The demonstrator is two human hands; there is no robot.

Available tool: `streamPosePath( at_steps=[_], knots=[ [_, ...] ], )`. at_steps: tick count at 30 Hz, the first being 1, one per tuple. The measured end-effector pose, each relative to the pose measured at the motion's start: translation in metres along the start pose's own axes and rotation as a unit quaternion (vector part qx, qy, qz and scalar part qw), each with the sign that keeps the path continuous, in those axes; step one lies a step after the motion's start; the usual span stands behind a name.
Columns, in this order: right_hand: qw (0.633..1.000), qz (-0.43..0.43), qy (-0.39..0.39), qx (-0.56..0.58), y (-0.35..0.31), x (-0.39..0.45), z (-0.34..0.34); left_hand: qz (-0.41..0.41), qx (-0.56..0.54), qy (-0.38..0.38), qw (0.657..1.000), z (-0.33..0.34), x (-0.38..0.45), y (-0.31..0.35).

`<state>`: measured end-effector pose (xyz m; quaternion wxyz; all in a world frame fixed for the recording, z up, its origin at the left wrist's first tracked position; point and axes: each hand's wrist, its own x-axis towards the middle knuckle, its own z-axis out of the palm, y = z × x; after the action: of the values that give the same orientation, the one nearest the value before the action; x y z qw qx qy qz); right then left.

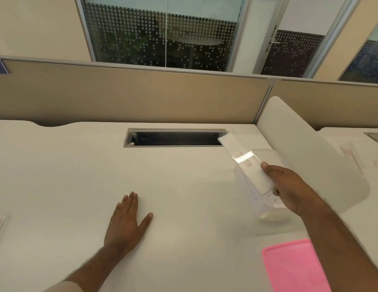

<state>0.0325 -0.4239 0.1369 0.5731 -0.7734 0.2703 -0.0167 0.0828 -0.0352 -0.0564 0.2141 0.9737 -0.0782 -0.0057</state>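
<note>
While the left hand (129,220) lies flat, fingers straight, on the white worktop (184,186), the right hand (289,186) grips a white handwritten paper slip (243,163) far right, above a clear plastic box (270,216).

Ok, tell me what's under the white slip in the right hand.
A clear plastic container sits beneath the white slip, faint blue marks along its side. The slip and the right hand cover much of its inside, so any contents cannot be seen.
</note>
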Motion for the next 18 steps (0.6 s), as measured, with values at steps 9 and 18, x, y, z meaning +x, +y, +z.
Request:
streamPosePath(
  at_steps=[9,18],
  knots=[
    [0.971,0.006,0.191,-0.143,0.042,0.045,-0.046,0.007,0.074,-0.006,0.997,0.012,0.006,-0.004],
    [0.888,0.083,0.152,-0.426,0.070,0.070,-0.026,0.005,0.085,-0.012,0.996,0.011,0.006,-0.003]
  ],
)
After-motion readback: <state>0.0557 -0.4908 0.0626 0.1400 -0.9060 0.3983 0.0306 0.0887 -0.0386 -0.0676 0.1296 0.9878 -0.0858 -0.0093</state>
